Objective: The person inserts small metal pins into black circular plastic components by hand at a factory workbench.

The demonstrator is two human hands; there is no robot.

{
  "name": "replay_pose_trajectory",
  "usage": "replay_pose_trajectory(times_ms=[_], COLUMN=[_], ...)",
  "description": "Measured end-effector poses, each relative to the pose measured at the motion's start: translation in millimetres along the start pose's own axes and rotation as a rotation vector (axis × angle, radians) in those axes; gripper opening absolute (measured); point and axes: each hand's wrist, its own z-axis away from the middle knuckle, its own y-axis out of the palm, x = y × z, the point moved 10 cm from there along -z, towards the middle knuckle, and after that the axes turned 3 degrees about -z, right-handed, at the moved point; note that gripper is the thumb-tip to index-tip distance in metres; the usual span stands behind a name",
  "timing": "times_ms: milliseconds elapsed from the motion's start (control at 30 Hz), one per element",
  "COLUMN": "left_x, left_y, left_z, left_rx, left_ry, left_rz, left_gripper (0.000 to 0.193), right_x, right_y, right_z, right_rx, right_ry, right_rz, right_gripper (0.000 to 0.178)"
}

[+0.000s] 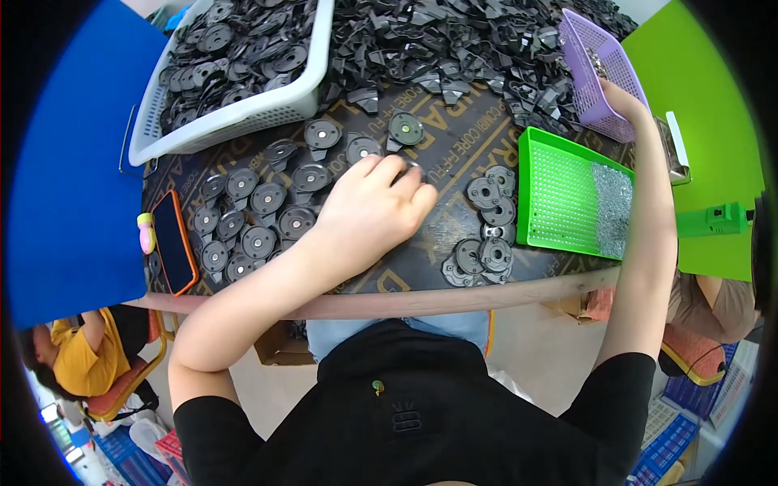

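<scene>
1. I have the left hand (pixel 373 202) curled by the black discs (pixel 267 198), left on the worktop (pixel 389 274).
2. The right hand (pixel 622 101) reaches into the purple basket (pixel 580 74), far right, fingers hidden.
3. I cannot tell either grip.

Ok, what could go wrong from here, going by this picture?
Two small risks, as I judge it. The right forearm passes over the edge of the green tray, so a sleeve-free arm could brush it and scatter the tiny metal pieces inside. And the left forearm crosses close over the black discs near the wooden table edge, so it might nudge one off.
</scene>
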Motion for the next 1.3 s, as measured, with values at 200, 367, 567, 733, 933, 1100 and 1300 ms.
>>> replay_pose_trajectory(times_ms=[200, 367, 567, 733, 933, 1100, 1300], left_x=[3, -16, -34, -23, 10, 5, -22], left_y=[3, 5, 55, 52, 31, 55, 45], left_z=[5, -25, -65, -64, -46, 17, 58], left_rx=[0.011, 0.011, 0.222, 0.282, 0.214, 0.351, 0.355], left_ry=[-0.057, 0.001, 0.132, -0.02, -0.294, -1.017, -1.028], left_rz=[-0.041, 0.103, 0.174, 0.354, 0.627, 1.795, 1.96], left_gripper=[0.015, 0.031, 0.045, 0.04, 0.026, 0.026, 0.035], right_x=[44, 35, 46, 30, 31, 23, 37], right_y=[-25, -51, -56, -50, -48, -48, -48], right_z=[28, 42, 55, 52, 49, 42, 49], right_rx=[-0.183, -0.398, -0.496, -0.454, -0.421, -0.396, -0.384], right_ry=[0.026, 0.107, 0.118, 0.175, 0.19, 0.131, 0.053], right_rz=[0.231, 0.285, 0.124, -0.144, -0.142, 0.006, -0.173], right_gripper=[0.023, 0.018, 0.02, 0.021, 0.026, 0.033, 0.034])
